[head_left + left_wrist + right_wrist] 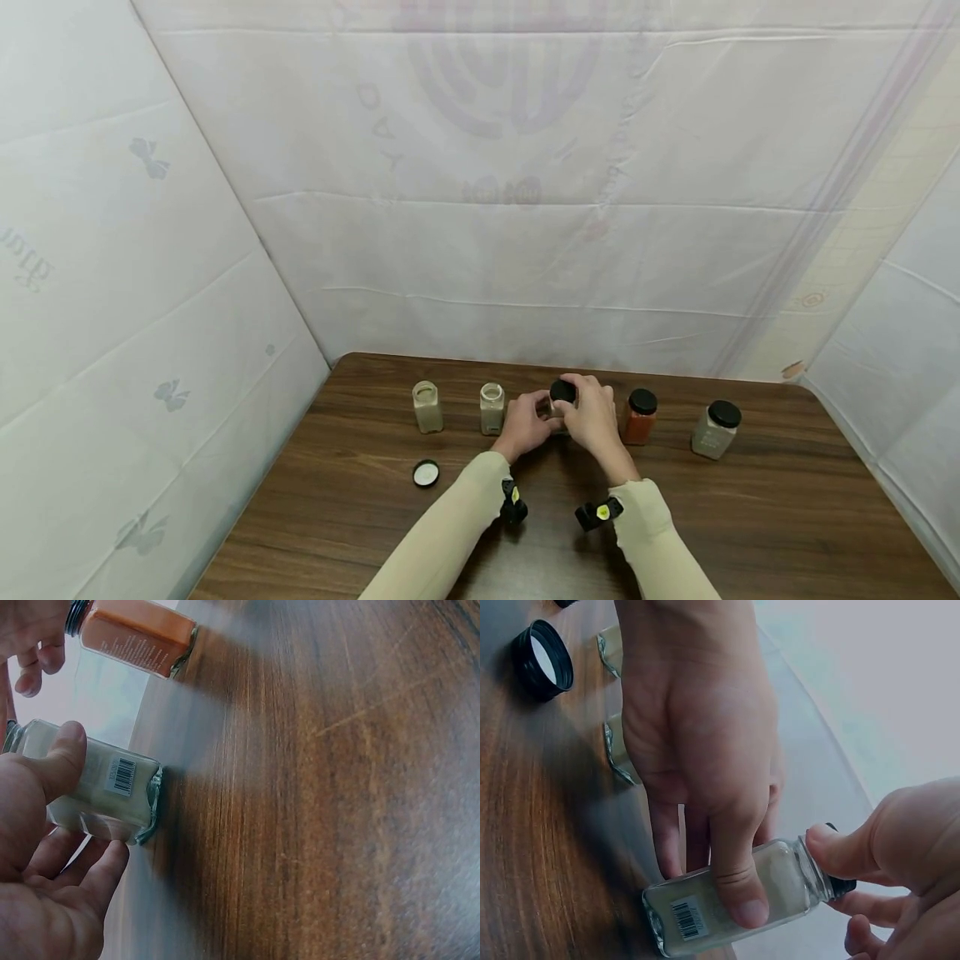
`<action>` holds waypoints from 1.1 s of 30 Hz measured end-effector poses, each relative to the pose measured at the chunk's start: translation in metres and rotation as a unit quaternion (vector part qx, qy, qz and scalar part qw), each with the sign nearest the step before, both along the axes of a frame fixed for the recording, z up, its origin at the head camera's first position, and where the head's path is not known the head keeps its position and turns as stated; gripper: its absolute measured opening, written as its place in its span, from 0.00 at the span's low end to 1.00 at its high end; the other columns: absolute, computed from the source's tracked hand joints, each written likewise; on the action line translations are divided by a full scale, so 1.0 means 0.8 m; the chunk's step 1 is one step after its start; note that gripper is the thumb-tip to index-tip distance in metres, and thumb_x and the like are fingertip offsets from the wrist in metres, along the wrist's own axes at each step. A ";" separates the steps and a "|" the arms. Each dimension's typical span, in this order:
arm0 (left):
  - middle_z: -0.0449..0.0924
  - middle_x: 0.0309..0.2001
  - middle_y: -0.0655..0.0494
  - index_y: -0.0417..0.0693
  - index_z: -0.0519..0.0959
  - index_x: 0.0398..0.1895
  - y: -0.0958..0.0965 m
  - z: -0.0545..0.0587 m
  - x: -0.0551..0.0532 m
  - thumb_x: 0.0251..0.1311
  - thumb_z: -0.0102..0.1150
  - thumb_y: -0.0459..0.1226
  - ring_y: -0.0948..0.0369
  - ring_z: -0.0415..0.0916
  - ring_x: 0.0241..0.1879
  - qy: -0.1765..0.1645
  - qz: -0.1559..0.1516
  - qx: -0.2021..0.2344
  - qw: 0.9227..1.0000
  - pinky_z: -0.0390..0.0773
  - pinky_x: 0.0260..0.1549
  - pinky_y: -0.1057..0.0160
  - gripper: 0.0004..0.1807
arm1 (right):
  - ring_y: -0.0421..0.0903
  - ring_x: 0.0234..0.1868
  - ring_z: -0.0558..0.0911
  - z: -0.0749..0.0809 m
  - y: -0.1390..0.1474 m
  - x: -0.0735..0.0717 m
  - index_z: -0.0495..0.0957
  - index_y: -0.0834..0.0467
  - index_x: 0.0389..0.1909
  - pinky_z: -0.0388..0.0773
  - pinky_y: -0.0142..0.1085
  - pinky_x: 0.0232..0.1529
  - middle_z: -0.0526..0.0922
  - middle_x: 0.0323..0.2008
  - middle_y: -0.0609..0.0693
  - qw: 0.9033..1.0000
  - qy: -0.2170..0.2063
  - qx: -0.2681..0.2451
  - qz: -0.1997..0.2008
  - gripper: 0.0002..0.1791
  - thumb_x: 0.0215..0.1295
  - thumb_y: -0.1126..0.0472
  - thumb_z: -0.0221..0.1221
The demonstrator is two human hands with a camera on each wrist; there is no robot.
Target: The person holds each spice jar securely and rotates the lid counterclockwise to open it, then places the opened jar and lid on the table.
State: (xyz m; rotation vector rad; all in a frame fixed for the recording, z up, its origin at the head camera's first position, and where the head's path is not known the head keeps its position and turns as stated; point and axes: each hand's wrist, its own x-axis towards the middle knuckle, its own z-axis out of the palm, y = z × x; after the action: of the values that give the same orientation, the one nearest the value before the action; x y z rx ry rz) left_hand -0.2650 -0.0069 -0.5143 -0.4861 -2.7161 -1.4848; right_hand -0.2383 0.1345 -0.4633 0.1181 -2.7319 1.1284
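Note:
My left hand (523, 427) holds the body of a square glass spice jar (784, 881) with pale contents. In the left wrist view the thumb lies on one face near the barcode label (121, 776), the fingers on the opposite side. At the jar's top my right hand (592, 414) grips the black lid (562, 391), with thumb and fingers around its rim in the right wrist view. The jar stands upright between both hands. To its left are two lidless jars of pale powder, the nearer one (492, 410) close beside my left hand and the farther one (427, 408).
A loose black lid (426, 473) with its white inside up lies in front of the leftmost jar. Right of my hands stand a black-lidded jar of orange-red powder (640, 418) and another black-lidded pale jar (716, 430). White cloth walls (480, 250) border the wooden table (337, 508).

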 end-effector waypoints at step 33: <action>0.87 0.51 0.55 0.48 0.84 0.60 0.000 0.000 0.000 0.63 0.73 0.41 0.63 0.83 0.48 0.003 0.004 -0.008 1.000 0.81 0.43 0.67 0.22 | 0.63 0.57 0.69 0.003 0.005 0.001 0.74 0.57 0.70 0.68 0.56 0.53 0.73 0.67 0.61 0.999 -0.002 0.011 0.048 0.26 0.72 0.65 0.63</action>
State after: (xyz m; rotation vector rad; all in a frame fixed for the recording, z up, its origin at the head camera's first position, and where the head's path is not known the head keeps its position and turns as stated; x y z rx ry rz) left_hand -0.2647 -0.0072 -0.5142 -0.4782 -2.7240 -1.4574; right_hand -0.2376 0.1384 -0.4608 0.2518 -2.7695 1.1226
